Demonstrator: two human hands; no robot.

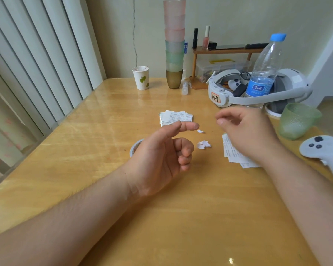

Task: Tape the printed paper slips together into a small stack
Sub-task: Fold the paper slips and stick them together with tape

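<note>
On the yellow wooden surface (85,150), far of my left hand (161,158), lies one pile of printed slips (173,117); another pile (233,150) sits partly under my right hand (244,129). Left fingers curl loosely, holding nothing, index finger extended. Right fingertips are drawn together; whether they pinch anything I cannot tell. A tape roll (135,147) peeks out behind my left hand, near torn scraps (204,144).
</note>
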